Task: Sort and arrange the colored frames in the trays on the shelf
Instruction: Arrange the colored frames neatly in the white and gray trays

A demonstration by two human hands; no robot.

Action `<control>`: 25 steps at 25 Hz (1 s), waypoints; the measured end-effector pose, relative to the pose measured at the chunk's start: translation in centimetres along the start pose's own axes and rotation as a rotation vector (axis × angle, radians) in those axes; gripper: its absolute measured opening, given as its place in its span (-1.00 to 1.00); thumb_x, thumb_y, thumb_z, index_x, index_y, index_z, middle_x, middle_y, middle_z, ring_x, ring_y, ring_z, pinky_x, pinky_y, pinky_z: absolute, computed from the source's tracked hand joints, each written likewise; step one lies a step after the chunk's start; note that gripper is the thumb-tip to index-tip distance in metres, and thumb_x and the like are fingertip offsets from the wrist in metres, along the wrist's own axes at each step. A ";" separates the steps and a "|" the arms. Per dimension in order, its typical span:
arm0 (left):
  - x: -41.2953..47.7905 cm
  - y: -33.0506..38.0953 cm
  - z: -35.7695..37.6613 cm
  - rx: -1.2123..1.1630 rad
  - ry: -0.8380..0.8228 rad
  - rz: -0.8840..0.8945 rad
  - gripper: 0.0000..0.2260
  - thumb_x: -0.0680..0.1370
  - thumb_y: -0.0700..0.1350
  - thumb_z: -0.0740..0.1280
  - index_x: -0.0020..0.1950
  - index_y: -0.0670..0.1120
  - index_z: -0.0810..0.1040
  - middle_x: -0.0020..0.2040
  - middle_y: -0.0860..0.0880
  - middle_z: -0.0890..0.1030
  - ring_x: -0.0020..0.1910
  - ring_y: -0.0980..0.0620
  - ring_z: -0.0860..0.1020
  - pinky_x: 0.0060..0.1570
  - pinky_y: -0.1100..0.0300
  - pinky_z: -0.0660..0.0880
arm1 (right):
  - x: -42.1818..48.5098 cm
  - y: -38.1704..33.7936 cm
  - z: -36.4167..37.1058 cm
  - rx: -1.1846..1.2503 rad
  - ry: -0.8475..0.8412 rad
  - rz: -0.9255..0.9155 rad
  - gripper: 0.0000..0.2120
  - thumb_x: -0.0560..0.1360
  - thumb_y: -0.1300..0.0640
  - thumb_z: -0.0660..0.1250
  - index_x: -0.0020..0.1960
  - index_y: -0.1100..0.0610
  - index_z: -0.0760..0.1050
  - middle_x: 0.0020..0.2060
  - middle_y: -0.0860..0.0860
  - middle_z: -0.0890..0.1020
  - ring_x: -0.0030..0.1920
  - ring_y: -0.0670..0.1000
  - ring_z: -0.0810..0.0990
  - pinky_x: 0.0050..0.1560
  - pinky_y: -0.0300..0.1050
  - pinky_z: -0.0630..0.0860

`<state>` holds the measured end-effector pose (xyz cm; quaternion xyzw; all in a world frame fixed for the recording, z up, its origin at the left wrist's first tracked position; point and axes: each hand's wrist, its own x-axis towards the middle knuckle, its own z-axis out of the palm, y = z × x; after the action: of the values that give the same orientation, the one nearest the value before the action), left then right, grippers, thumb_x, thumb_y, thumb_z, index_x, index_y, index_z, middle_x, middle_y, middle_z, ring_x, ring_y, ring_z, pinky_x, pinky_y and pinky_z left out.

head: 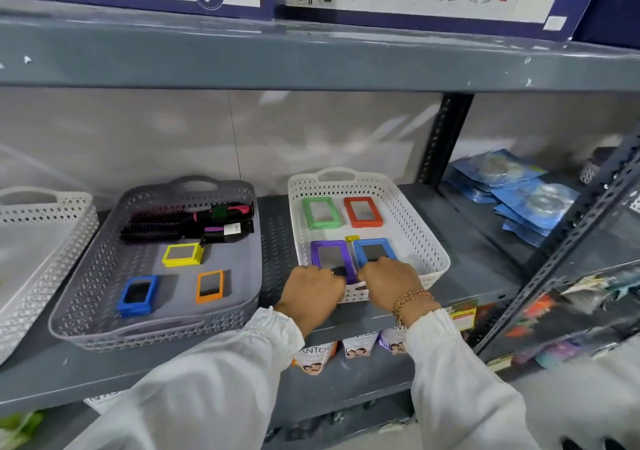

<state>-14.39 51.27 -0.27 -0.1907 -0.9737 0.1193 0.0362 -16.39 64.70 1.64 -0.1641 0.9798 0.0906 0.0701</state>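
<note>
Colored frames, white tray: purple frame [331, 259] and blue frame [373, 251] lie side by side, flat, at the near end of the white tray [420, 227], directly under the fingertips of both hands. Left hand [313, 288] curled, knuckles up, fingers resting on the near edge of the purple frame; whether it pinches the frame or only presses it cannot be told. Right hand [389, 281], w/ bracelet [412, 299] at the wrist, curled likewise, fingers over the near edge of the blue frame; grip also hidden. Hands close together, nearly touching.

Beyond the fingertips, far end of same tray: green frame [321, 212] ahead of the left hand, red-orange frame [363, 211] ahead of the right, apart from each other.

Left of the left hand: grey tray [104, 259] holding a yellow stack [183, 254], an orange frame [209, 286], a second blue frame [138, 295], and hairbrushes [187, 222] at the far end. Both trays sit on the grey shelf [273, 241].

Step in hand (judged): squaring the near pair into a 2×2 grid. To do well: slide, don't lift; keep long edges parallel to the far pair; leave a gap betw. purple and blue matching the far row's; keep frames off the tray wall.
</note>
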 end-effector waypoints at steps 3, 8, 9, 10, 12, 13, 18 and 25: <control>0.3 0.4 -0.2 -0.011 0.006 -0.036 -0.86 0.56 -0.14 0.23 0.05 -0.11 0.55 0.01 -0.13 0.65 -0.02 -0.18 0.59 -0.05 0.06 0.47 | 0.3 0.4 -0.1 0.000 0.017 -0.004 -0.69 0.53 0.29 0.20 0.24 0.14 0.50 0.14 0.19 0.59 0.17 0.22 0.56 0.14 0.04 0.51; 0.4 0.6 -1.0 -0.071 0.012 -0.047 -0.92 0.46 -0.09 0.38 -0.09 -0.06 0.62 -0.15 -0.09 0.67 -0.17 -0.11 0.63 -0.19 0.11 0.50 | 0.6 0.8 0.0 -0.020 0.009 -0.016 -0.70 0.53 0.27 0.22 0.23 0.14 0.51 0.13 0.19 0.60 0.16 0.20 0.58 0.13 0.02 0.51; 0.3 0.5 -1.2 -0.059 0.019 -0.055 -0.92 0.43 -0.07 0.43 -0.14 -0.06 0.63 -0.20 -0.08 0.68 -0.22 -0.09 0.64 -0.23 0.14 0.51 | 0.7 0.8 0.0 -0.019 0.002 -0.016 -0.71 0.52 0.27 0.22 0.22 0.15 0.51 0.12 0.19 0.60 0.15 0.20 0.58 0.13 0.01 0.52; 0.4 0.6 -1.1 -0.055 0.004 -0.042 -0.92 0.45 -0.08 0.40 -0.11 -0.07 0.62 -0.17 -0.08 0.68 -0.20 -0.10 0.64 -0.21 0.12 0.51 | 0.8 0.8 -0.1 -0.012 -0.004 -0.012 -0.71 0.52 0.28 0.22 0.22 0.15 0.51 0.12 0.19 0.60 0.15 0.19 0.58 0.12 0.01 0.52; 0.8 0.5 -0.2 -0.086 -0.004 0.002 -0.87 0.53 -0.12 0.29 0.02 -0.09 0.58 -0.02 -0.12 0.65 -0.06 -0.15 0.61 -0.09 0.06 0.50 | 0.9 0.8 -0.4 0.016 -0.030 -0.003 -0.69 0.50 0.27 0.24 0.22 0.12 0.53 0.12 0.18 0.61 0.15 0.20 0.59 0.13 0.01 0.52; 1.0 0.3 0.0 -0.114 -0.013 0.017 -0.85 0.55 -0.10 0.27 0.06 -0.10 0.56 0.02 -0.14 0.64 -0.01 -0.17 0.59 -0.06 0.03 0.49 | 0.9 0.8 -0.6 0.036 -0.060 -0.004 -0.68 0.49 0.26 0.26 0.22 0.10 0.54 0.12 0.18 0.61 0.15 0.21 0.59 0.13 0.02 0.53; 1.8 -3.6 -2.2 -0.339 -0.062 0.056 -0.65 0.58 0.10 0.14 0.24 -0.08 0.44 0.24 -0.16 0.51 0.22 -0.17 0.43 0.19 0.02 0.33 | 1.0 3.2 -5.1 0.364 -0.242 0.034 -0.58 0.42 0.23 0.40 0.27 0.18 0.50 0.23 0.13 0.57 0.25 0.16 0.53 0.29 0.01 0.48; 6.4 -9.0 1.3 -0.252 -0.067 0.038 -0.48 0.61 0.14 -0.07 0.46 -0.16 0.11 0.50 -0.15 0.16 0.47 -0.14 0.02 0.44 -0.04 -0.03 | 8.6 3.1 -3.7 0.469 -0.075 0.407 -0.65 0.55 0.10 0.27 0.25 0.28 0.46 0.23 0.21 0.57 0.22 0.19 0.55 0.20 -0.07 0.47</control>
<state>-23.77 45.32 0.81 -0.2079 -0.9779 0.0029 -0.0230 -25.90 64.20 4.25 0.0596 0.9834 -0.1197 0.1226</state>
